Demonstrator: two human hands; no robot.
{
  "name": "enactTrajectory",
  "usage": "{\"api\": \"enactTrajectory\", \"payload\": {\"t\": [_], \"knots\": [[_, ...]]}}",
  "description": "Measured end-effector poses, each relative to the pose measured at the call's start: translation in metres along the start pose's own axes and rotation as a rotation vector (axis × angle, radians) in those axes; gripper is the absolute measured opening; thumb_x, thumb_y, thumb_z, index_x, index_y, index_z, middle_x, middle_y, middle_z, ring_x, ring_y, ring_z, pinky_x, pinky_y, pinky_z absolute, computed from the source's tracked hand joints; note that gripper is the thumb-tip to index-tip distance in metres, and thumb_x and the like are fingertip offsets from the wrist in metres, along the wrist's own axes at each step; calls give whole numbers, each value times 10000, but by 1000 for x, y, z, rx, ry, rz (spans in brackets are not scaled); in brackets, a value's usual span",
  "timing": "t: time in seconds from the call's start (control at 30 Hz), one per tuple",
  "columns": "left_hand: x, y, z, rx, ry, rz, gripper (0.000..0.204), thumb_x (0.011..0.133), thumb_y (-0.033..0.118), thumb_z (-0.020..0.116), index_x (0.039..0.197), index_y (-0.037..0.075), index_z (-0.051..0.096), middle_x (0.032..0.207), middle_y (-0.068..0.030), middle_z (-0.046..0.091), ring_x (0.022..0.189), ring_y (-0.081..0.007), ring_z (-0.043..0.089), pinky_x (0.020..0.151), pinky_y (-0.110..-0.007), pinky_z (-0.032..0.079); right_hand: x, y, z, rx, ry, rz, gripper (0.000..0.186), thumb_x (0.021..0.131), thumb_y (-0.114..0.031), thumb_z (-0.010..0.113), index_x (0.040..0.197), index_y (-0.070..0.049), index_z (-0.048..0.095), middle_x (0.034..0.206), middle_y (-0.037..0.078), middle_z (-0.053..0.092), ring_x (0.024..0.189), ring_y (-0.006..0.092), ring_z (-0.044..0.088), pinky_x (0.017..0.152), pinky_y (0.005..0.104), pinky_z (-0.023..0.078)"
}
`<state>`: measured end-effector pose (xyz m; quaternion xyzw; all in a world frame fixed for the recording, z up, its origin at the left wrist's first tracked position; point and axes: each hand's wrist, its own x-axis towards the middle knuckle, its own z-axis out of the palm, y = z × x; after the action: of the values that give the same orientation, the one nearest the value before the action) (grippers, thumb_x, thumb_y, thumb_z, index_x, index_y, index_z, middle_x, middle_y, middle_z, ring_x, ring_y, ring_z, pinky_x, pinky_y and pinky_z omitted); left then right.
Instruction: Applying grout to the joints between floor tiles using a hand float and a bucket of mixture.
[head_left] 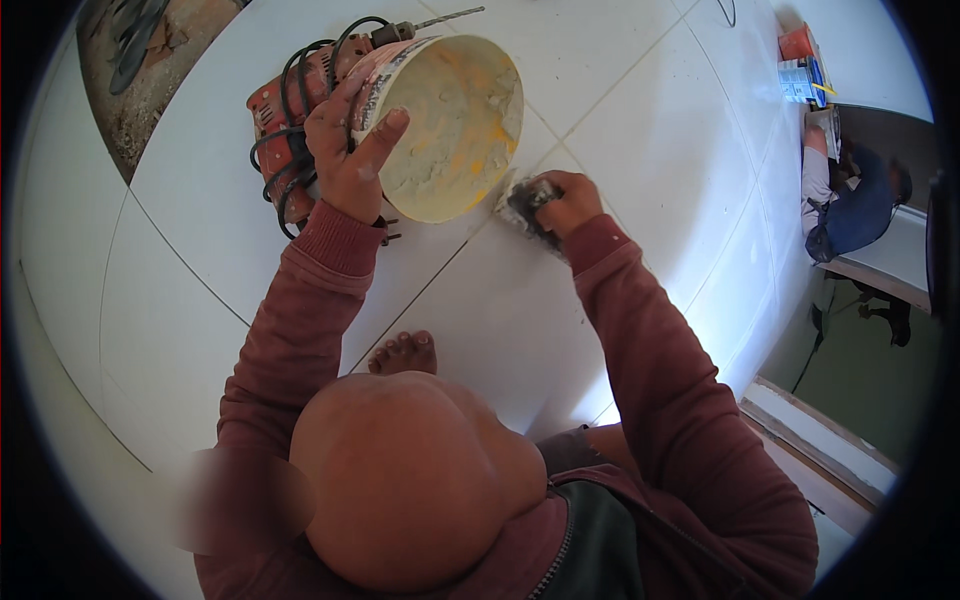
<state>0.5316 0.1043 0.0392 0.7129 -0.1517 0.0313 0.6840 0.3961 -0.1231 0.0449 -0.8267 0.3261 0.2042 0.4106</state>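
My left hand grips a round bucket by its side, thumb over the rim. The bucket is tilted so its opening faces me, and pale paste with yellow streaks coats the inside. My right hand is closed on a dark, paste-smeared piece held low by the tile floor, just right of the bucket; its exact kind is unclear. Behind my left hand and the bucket lies a red power drill, wrapped in its black cord, with a long bit pointing right.
Large white floor tiles with visible joints spread around me. My bare foot and bent knee are close below. At the far right another person crouches near a doorway, beside an orange container and a blue-and-white can. Rubble shows upper left.
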Motion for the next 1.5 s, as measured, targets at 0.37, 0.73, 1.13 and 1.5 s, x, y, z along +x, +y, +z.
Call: {"api": "enactTrajectory", "payload": {"t": [0.37,0.73,1.13,1.5], "knots": [[-3,10,-2,-172,-15,34,455,737,186,695,1117,-21,555,979,-103,615,894,-155,562,825,-278,435,-49,-3,38,-468,-351,-317,311,576,-100,574,870,-144,666,843,89,613,878,305,546,765,377,470],[-3,8,-2,-164,-14,-35,466,758,146,680,1151,-48,523,1109,-129,567,1023,-172,514,916,-289,386,-56,-17,63,-636,-155,-454,293,578,-105,578,853,-168,660,873,60,605,888,285,554,720,391,485],[-1,11,0,-369,-60,-111,461,777,140,647,1167,-57,501,1111,-125,567,1025,-184,514,916,-290,383,28,23,-21,210,179,66,319,573,-3,524,847,-58,679,609,103,606,526,178,572,529,290,460],[3,17,0,-282,-89,-73,443,784,127,637,1168,-51,505,1111,-114,565,1027,-177,510,922,-283,375,-76,-5,94,-327,-88,-253,276,594,-98,551,842,-117,669,749,174,617,743,362,584,701,417,478]]}}
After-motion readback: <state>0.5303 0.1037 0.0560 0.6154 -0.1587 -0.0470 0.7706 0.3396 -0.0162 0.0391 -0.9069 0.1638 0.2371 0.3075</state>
